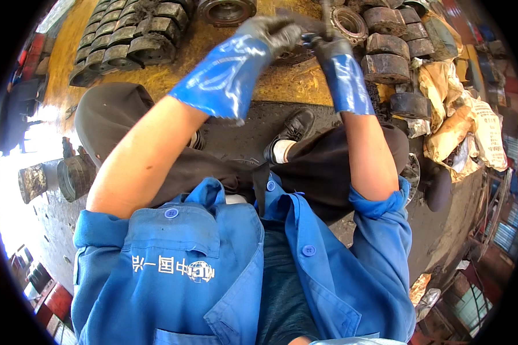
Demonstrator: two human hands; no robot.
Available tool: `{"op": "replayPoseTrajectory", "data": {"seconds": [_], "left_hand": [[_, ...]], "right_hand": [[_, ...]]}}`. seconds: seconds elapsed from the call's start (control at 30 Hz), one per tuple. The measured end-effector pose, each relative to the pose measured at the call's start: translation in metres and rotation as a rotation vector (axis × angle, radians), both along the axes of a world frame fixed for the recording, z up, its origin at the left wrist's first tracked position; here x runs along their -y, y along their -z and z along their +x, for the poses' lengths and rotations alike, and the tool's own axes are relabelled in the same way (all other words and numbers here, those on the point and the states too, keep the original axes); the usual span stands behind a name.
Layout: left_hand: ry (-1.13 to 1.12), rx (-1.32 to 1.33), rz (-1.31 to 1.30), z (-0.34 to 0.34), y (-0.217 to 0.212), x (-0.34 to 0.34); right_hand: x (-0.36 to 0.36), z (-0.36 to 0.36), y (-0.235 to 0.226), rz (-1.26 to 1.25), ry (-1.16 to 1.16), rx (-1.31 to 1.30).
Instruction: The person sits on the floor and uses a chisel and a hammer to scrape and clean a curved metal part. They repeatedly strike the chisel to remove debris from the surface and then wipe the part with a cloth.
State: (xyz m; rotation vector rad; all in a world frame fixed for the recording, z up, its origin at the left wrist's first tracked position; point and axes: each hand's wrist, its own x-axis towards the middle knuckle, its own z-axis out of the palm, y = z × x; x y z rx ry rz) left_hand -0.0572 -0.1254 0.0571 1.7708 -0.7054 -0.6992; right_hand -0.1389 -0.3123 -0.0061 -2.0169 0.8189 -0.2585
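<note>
Both my hands wear blue rubber gloves with blackened, greasy palms and fingers. At the top middle, over a yellow work surface (pixel 204 80), my left hand (pixel 273 33) has its fingers bent and closed by a dark, blurred part; what they grip is hidden. Just to its right, my right hand (pixel 331 49) is wrapped round the lower end of a thin greyish rod (pixel 327 16) that points away from me. A round flanged metal part (pixel 349 24) with a ring-shaped opening lies right behind that hand. Another thick metal ring (pixel 227 11) sits beyond my left hand.
Rows of grimy, curved metal rollers (pixel 155 46) stand at the far left. More dark cylinders (pixel 385 68) are stacked at the right, beside torn brown paper sacks (pixel 472 129). Two short cylinders (pixel 76 177) lie left of my knee. My black shoe (pixel 298 125) rests below the work surface.
</note>
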Motion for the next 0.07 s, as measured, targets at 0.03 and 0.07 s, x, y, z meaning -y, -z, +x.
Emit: {"op": "replayPoseTrajectory", "data": {"seconds": [0.03, 0.07], "left_hand": [[0.035, 0.092, 0.062, 0.0171, -0.0074, -0.0096], [0.038, 0.089, 0.057, 0.0199, -0.0068, -0.0089]], "right_hand": [[-0.0128, -0.0027, -0.0171, 0.245, 0.078, 0.22], [-0.0121, -0.0007, -0.0177, 0.24, 0.08, 0.217]]}}
